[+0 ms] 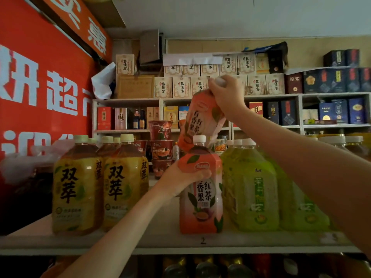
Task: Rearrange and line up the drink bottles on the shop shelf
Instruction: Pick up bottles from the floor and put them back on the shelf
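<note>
**Near:** the shelf [140, 245], with a gap between the yellow bottles [78, 189] on the left and the green bottles [253, 193] on the right. One pink bottle [202, 209] stands upright in the gap. The left hand [180, 177] curls round its shoulder, probably to steady it in line.

**Above:** the right hand [226, 95] grips the neck of a raised pink bottle [200, 121], tilted and clear of the shelf, likely bound for the same row.

**Counts:** two pink; two yellow in front, more caps behind; three green caps visible.

**Far:** at least three stacked noodle cups [160, 137] and boxed goods [181, 87].
</note>
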{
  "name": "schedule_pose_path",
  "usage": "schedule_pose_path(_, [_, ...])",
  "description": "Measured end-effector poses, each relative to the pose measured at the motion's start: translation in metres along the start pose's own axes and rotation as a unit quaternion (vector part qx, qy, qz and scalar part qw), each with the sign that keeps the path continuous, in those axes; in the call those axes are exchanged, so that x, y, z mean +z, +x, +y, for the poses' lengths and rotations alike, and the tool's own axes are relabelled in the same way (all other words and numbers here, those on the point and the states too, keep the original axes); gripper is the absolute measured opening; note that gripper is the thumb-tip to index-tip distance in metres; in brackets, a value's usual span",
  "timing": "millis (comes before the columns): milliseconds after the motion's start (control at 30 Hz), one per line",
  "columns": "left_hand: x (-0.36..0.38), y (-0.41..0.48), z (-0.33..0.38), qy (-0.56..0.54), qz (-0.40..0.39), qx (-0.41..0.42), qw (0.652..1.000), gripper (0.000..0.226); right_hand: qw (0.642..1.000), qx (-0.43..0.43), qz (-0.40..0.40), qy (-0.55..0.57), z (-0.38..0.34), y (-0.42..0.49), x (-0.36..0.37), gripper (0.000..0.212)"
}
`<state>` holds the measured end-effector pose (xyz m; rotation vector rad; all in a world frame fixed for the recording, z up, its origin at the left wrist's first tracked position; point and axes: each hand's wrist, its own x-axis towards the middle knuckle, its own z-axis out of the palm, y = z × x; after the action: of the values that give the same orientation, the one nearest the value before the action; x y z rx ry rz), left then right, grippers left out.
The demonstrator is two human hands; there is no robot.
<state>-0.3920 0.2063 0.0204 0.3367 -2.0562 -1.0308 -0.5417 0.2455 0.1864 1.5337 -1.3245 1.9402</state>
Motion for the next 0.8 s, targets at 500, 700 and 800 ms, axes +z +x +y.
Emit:
schedule_pose_path(500, [0.006,0.002,-0.024,-0.11,0.071,-0.049,0.99,0.111,0.93,0.054,-0.36,-0.05,0.045,-0.021,0.029,0.024])
schedule_pose_path(700, [0.009,0.002,-0.018,-0.145,0.021,-0.039,0.988,0.065,0.889,0.087,-0.448,-0.035,0.052,-0.031,0.031,0.033])
schedule_pose_path(800, [0.011,-0.002,-0.015,-0.15,0.009,-0.03,0.988,0.035,0.867,0.086,-0.477,-0.114,0.052,-0.036,0.033,0.009])
